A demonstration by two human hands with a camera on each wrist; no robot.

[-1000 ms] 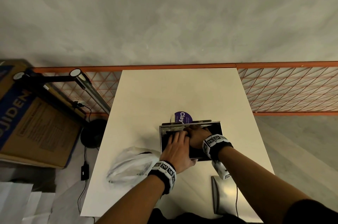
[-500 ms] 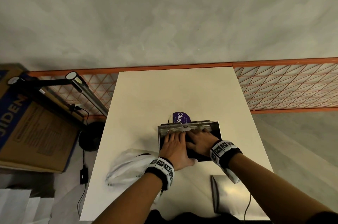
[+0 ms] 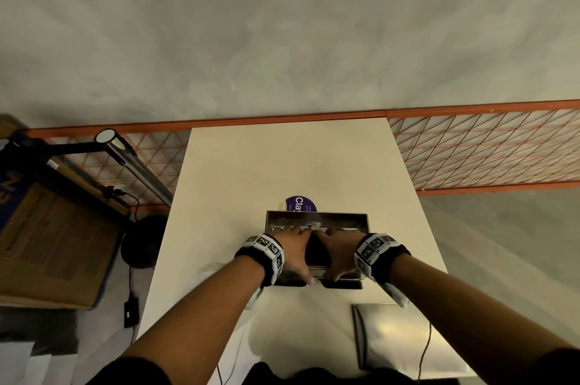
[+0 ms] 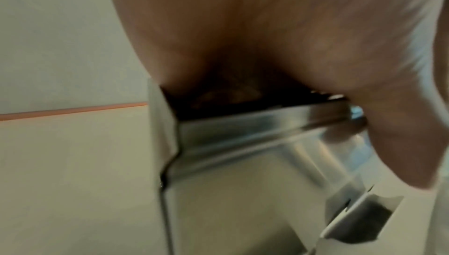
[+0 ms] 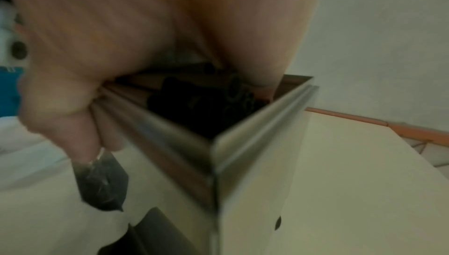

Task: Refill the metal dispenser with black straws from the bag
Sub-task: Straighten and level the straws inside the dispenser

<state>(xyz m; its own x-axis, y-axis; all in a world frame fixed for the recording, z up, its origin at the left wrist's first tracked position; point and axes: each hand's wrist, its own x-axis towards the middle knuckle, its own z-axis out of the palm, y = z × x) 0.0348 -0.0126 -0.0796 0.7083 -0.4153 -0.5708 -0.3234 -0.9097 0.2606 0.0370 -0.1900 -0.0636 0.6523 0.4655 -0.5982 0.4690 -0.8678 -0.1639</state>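
White desk (image 3: 282,165): both hands, left (image 3: 290,251) and right (image 3: 340,254), flat-fingered, press black straws (image 5: 206,94) inside rectangular metal dispenser (image 3: 317,221), purple label (image 3: 300,204) at 12 o'clock.

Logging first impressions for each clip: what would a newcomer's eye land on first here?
Both hands, left hand and right hand, spread over the open top of the metal dispenser mid-table, thumbs over its near edge. Inside, black straws show under the right palm. Behind the dispenser sits a purple label; a metal lid lies at the table's near right.

purple round label (image 3: 300,205) reading "Clay"
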